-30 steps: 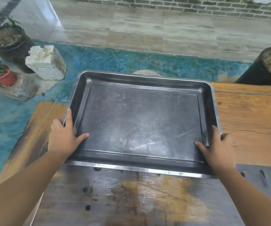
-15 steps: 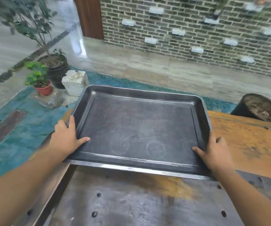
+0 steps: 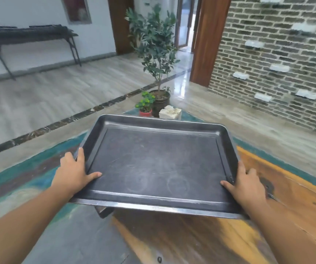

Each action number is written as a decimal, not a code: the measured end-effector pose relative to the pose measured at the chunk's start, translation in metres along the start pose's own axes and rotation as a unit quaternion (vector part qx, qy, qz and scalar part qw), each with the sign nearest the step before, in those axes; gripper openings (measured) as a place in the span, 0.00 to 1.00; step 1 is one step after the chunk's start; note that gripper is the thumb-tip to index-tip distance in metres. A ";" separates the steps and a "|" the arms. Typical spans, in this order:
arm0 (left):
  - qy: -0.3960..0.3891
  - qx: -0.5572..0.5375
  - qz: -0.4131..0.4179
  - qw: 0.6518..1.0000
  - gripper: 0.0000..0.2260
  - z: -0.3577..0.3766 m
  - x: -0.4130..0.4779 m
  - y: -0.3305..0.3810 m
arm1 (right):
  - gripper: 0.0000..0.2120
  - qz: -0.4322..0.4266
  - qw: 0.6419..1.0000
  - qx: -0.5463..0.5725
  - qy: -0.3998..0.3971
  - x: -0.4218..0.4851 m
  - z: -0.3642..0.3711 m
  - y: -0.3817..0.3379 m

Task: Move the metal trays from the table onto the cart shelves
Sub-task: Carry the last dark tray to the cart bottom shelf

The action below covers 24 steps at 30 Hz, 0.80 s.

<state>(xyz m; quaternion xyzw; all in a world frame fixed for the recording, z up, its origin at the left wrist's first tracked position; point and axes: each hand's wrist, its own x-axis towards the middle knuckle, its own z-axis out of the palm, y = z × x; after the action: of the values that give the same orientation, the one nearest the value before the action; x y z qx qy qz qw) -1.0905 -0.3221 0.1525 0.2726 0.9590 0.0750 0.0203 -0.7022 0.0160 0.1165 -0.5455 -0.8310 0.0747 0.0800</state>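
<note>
1. Head view, centre of frame: a dark metal tray point(image 3: 159, 164) is held up, roughly level, scuffed inside, with nothing in it.
2. Left hand point(image 3: 73, 174), at centre left: closed on the tray's left rim, thumb laid inside over the near left corner, other fingers along the outer edge and partly hidden below.
3. Right hand point(image 3: 246, 185), at centre right: closed on the right rim near the near corner, thumb inside the tray, other fingers outside the rim.
4. Lower right of frame: a wooden table point(image 3: 286, 216) is seen under and beyond the tray, blurred; whether the tray touches it cannot be told.
5. Lower left: a grey perforated metal surface point(image 3: 81, 239) is seen beside the wood.
6. Just above the tray's far edge: a small red pot point(image 3: 145, 113) with a green plant, a dark pot point(image 3: 160, 102) with a tall leafy plant and a pale stone block point(image 3: 170, 112) are grouped on the floor.
7. Right of frame: a brick wall point(image 3: 279, 60) with pale blocks jutting out.
8. Upper left: a dark bench point(image 3: 29, 35) is set against a white wall.
</note>
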 end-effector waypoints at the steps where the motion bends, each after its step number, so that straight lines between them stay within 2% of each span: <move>1: 0.008 -0.002 -0.025 1.000 0.53 -0.006 -0.018 -0.021 | 0.42 -0.028 1.000 0.005 -0.002 -0.002 0.001 -0.017; 6: 0.037 0.001 -0.159 0.987 0.53 -0.034 -0.111 -0.125 | 0.44 -0.156 0.987 0.008 -0.031 -0.013 0.009 -0.118; 11: 0.070 0.007 -0.280 0.957 0.52 -0.057 -0.206 -0.215 | 0.43 -0.285 0.957 0.007 -0.045 -0.046 0.023 -0.237; 18: 0.097 0.001 -0.444 0.891 0.53 -0.070 -0.342 -0.337 | 0.44 -0.434 0.897 0.017 -0.081 -0.141 0.049 -0.416; 24: 0.100 0.001 -0.550 0.829 0.50 -0.082 -0.447 -0.425 | 0.43 -0.541 0.835 0.008 -0.101 -0.256 0.077 -0.554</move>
<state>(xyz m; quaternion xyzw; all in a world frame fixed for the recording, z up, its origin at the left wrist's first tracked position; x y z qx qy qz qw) -0.9381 -0.9246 0.1669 -0.3094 0.9470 0.0775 -0.0381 -1.1134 -0.4403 0.1451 0.0021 -0.9963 0.0809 0.0280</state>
